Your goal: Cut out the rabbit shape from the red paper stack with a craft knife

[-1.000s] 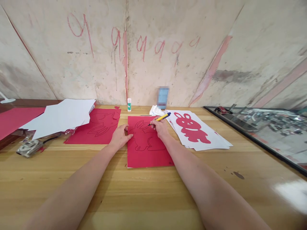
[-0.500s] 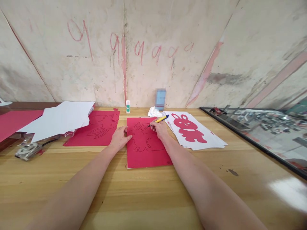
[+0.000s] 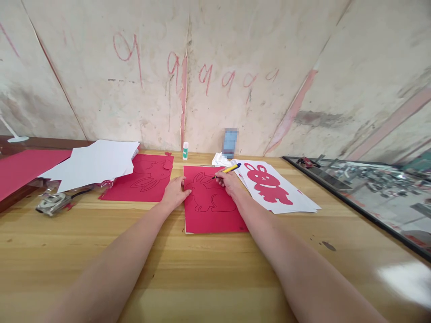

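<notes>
The red sheet (image 3: 215, 223) is laid flat on the table (image 3: 202, 273), between the two hands, and a rabbit outline (image 3: 207, 197) is marked on it in thin dark line. Its left edge is met by the left hand (image 3: 175, 192), whose thumb and forefinger are spread apart; nothing is seen to be gripped there, and how firmly the paper is pressed cannot be told. The pen (image 3: 232, 168) is pinched by the right hand (image 3: 229, 183) close to its dark tip, which is aimed down at the outline's upper part; whether the paper is touched by it cannot be made out. The sheet is judged to be light, thin and easily creased, and likely to be slid by a slight push on the smooth wood, so it is best steadied with flat fingertips near an edge and lifted by a corner. A pale layer is shown along its lower left edge, so some slip between layers may be expected. The pen is judged to be light and stiff, and is best controlled when taken low on the barrel, as here.
</notes>
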Action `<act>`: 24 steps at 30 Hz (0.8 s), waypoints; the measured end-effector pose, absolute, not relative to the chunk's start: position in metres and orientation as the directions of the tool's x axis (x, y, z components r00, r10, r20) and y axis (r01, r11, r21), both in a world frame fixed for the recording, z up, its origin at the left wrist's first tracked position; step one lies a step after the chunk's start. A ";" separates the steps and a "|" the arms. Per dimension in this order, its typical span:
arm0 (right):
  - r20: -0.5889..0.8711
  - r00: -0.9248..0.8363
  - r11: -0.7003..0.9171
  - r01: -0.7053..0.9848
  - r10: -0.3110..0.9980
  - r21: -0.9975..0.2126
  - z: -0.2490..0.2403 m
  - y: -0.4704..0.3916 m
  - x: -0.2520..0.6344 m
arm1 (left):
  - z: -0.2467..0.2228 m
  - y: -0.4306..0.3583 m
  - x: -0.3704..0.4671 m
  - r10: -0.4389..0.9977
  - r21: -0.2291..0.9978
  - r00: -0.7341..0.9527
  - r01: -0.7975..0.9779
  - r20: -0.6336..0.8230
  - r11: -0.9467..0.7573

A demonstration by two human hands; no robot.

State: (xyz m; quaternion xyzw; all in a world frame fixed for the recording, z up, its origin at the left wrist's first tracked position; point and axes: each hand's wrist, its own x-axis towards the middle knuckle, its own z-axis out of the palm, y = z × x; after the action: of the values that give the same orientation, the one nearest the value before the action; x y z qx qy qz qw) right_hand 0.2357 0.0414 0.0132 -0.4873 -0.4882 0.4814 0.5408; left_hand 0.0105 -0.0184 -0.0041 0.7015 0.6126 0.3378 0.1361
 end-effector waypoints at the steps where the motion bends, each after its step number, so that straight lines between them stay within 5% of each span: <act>1: 0.045 0.049 0.047 -0.038 0.998 -0.998 0.014 0.042 0.237 | -0.004 -0.018 0.010 0.951 0.604 0.022 0.768 0.309 -0.214; 9: -0.021 -0.039 -0.022 -0.045 0.999 -0.999 0.018 0.042 0.243 | -0.001 -0.019 0.011 0.953 0.614 0.026 0.759 0.302 -0.216; 15: 0.112 0.035 0.114 -0.056 0.993 -0.992 0.011 0.033 0.238 | 0.000 -0.021 0.010 0.954 0.623 0.025 0.752 0.300 -0.215; 24: 0.110 -0.016 0.108 -0.099 0.994 -0.989 0.012 0.028 0.241 | 0.002 -0.025 0.010 0.957 0.631 0.010 0.749 0.291 -0.200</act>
State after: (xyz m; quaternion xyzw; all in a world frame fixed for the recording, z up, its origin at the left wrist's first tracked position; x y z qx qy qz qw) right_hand 0.2409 0.0283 0.0119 -0.4412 -0.5068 0.5014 0.5451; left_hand 0.0104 -0.0252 0.0024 0.6945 0.6141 0.3431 0.1512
